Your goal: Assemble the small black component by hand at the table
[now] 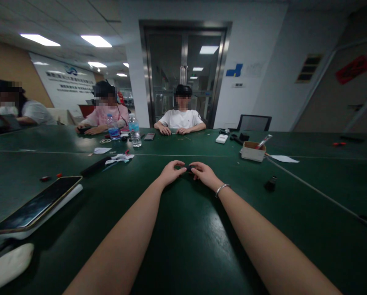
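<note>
Both arms reach out over a dark green table (183,229). Between my fingertips is a small black object (189,168), too small and dark to name. My left hand (172,173) pinches its left side with thumb and fingers. From the other side my right hand (205,174) closes on it, a silver bangle (223,189) around that wrist. The object sits at or just above the tabletop; I cannot tell whether it touches. Off to the right of my hands stands a small black bottle-like item (270,184).
On the left lie a phone (37,205) and a white computer mouse (10,266). Water bottles (134,131), crumpled paper (118,159) and a small cardboard box (252,152) stand farther back. A person (182,121) sits opposite; others sit at the left.
</note>
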Demonstrator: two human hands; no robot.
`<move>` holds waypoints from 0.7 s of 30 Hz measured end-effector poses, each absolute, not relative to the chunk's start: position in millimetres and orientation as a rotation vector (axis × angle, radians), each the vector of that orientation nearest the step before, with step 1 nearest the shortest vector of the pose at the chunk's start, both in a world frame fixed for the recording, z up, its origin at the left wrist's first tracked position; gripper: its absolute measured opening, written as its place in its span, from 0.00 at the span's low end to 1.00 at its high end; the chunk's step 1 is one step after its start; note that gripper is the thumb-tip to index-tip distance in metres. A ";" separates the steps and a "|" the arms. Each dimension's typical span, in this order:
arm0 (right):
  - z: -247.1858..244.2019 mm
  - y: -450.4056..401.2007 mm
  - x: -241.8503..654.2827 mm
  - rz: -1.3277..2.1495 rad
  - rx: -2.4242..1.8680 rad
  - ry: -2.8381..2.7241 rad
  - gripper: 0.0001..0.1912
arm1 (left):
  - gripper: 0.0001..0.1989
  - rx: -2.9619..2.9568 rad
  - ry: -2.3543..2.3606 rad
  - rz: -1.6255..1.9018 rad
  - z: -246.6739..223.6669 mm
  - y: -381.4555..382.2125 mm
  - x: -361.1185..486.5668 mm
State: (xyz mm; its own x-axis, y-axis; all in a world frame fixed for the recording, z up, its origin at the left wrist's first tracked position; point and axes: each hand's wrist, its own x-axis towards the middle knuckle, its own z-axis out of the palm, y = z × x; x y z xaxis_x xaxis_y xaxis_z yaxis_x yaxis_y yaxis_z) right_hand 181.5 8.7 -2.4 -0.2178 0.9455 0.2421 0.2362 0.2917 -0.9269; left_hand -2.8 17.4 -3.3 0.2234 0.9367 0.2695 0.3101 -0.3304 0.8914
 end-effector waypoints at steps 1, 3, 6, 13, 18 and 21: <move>-1.9 8.2 181.4 0.993 -1.095 -1.663 0.11 | 0.20 1.764 1.145 1.130 -2.5 16.6 -3.4; -1.1 7.4 181.5 0.999 -1.090 -1.666 0.11 | 0.20 1.752 1.126 1.131 -1.4 15.5 -4.6; -1.5 7.4 181.7 1.004 -1.078 -1.660 0.11 | 0.18 1.761 1.105 1.105 -1.4 15.6 -5.5; -6.4 12.3 182.5 1.007 -1.068 -1.655 0.12 | 0.13 1.740 1.053 1.111 -4.1 18.1 -3.0; -6.7 12.5 182.2 0.983 -1.061 -1.652 0.11 | 0.12 1.682 1.048 1.116 -5.2 17.9 0.0; -5.2 11.2 181.9 0.978 -1.071 -1.654 0.11 | 0.14 1.705 1.049 1.121 -5.9 17.6 0.0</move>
State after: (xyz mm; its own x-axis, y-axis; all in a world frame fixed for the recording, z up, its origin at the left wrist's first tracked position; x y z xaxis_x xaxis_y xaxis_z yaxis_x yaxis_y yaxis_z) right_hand 181.9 11.2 -5.2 -0.2116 0.9409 0.2644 0.2218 0.3097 -0.9246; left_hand 0.0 17.6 -5.9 0.2562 0.9308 0.2608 0.1984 -0.3147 0.9282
